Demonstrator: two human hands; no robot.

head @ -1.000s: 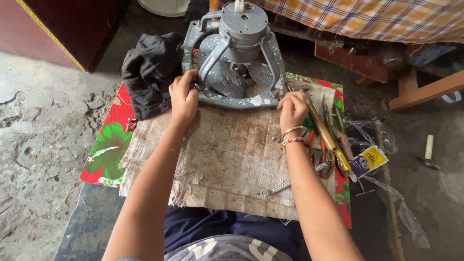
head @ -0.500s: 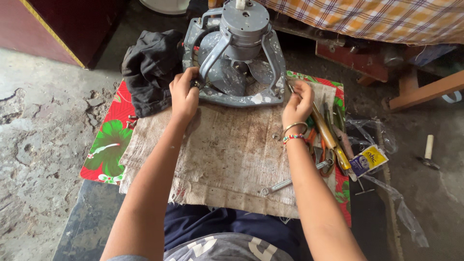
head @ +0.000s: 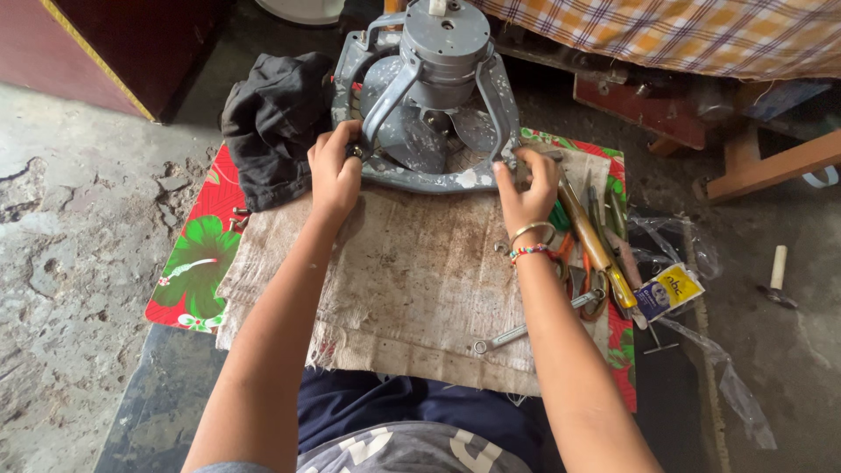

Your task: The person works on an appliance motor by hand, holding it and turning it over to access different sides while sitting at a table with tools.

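A grey metal fan frame with a round motor housing (head: 438,96) stands at the far edge of a stained burlap cloth (head: 403,280). My left hand (head: 335,171) grips the frame's near-left rim, fingers curled around it. My right hand (head: 528,186), with bangles at the wrist, holds the frame's near-right corner. What the fingertips pinch there is hidden.
A black rag (head: 273,123) lies left of the fan. Screwdrivers and pliers (head: 596,250) lie right of my right wrist, a spanner (head: 526,328) near the cloth's front. A red floral mat (head: 197,263) lies under the cloth. A yellow packet (head: 670,289) and a small hammer (head: 775,276) sit further right.
My right hand moved up from beside the tools to the frame's right corner. The left hand stayed on the left rim. The view shifted slightly.
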